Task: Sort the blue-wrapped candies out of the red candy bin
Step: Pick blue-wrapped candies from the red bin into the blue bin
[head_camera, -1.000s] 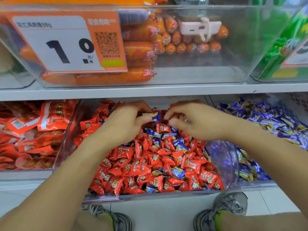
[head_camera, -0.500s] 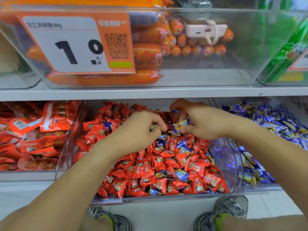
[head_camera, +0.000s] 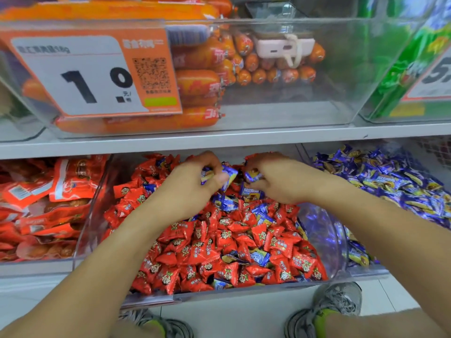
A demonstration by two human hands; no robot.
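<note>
A long shelf crosses the middle of the frame, with a clear tub of orange sausages above it at upper centre. Below, at centre, sits the red candy bin, a clear tub heaped with red candies. To its right, in the right of the frame, lies the blue candy bin, probably where the strays belong. Both arms reach into the back of the red heap, likely because blue wrappers cluster there. The left hand has its fingers curled around a blue-wrapped candy, seemingly with another tucked in the palm. The right hand pinches a second blue piece between thumb and fingertips, so each hand gathers several before carrying them across. More loose blue candies lie among the red ones at centre and lower centre, so I judge the sorting far from finished.
</note>
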